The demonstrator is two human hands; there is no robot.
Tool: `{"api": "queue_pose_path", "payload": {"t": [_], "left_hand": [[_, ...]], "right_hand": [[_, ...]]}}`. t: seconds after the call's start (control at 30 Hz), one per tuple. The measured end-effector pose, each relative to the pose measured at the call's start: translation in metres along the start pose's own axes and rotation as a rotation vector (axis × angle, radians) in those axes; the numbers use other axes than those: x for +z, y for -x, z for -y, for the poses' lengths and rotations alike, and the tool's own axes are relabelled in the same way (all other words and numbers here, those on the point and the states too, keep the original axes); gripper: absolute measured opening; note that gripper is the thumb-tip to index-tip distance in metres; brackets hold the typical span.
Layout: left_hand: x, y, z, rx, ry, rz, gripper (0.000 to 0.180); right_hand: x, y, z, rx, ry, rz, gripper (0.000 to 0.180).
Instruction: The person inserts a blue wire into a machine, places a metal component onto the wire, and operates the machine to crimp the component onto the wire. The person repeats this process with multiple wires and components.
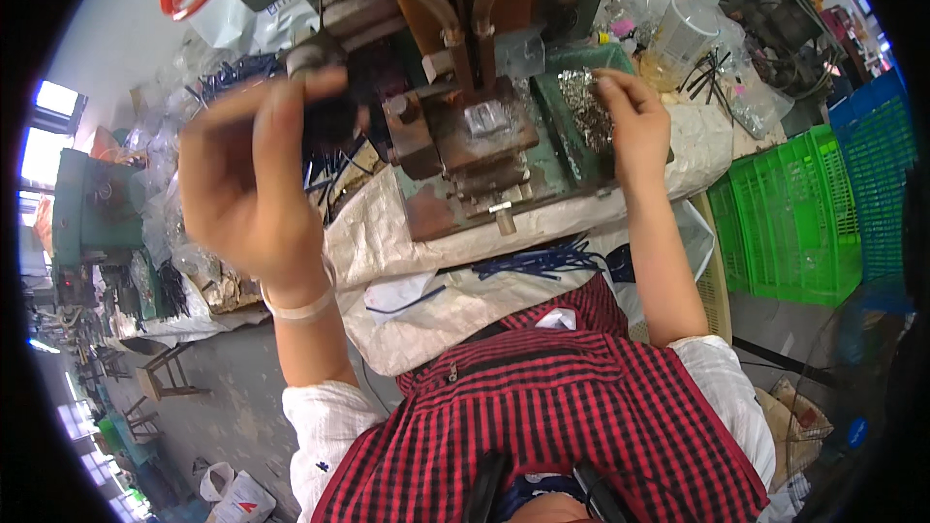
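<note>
The left hand (250, 179) blurs, finger closure indeterminable; the right hand (641, 128) bunches its fingertips at silvery metal pieces (582, 102), pinch unclear.

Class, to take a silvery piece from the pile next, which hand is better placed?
Probably the right hand: it is at the silvery pile, while the left hand appears on the opposite side of the machine.

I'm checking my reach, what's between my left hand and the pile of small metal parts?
Mainly the rusty metal fixture with a silvery piece on it, as the head view shows.
</note>
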State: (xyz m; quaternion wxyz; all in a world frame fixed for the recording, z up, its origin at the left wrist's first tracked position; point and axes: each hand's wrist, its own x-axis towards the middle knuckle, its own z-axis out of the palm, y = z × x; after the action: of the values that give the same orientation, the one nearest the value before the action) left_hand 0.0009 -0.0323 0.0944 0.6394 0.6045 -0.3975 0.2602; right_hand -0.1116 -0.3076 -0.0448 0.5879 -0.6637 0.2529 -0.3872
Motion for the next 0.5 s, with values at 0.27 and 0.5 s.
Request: {"api": "queue_pose_path", "payload": {"t": [0.27,0.5], "left_hand": [[-0.002,0.03,0.001,-0.149,0.225,-0.116,0.008],[0.006,0.007,0.011,-0.124,0.216,-0.04,0.01]], "right_hand": [[0.081,0.055,0.064,0.0,-0.529,0.265,0.049],[0.082,0.062,0.087,0.226,-0.637,0.284,0.049]]}}
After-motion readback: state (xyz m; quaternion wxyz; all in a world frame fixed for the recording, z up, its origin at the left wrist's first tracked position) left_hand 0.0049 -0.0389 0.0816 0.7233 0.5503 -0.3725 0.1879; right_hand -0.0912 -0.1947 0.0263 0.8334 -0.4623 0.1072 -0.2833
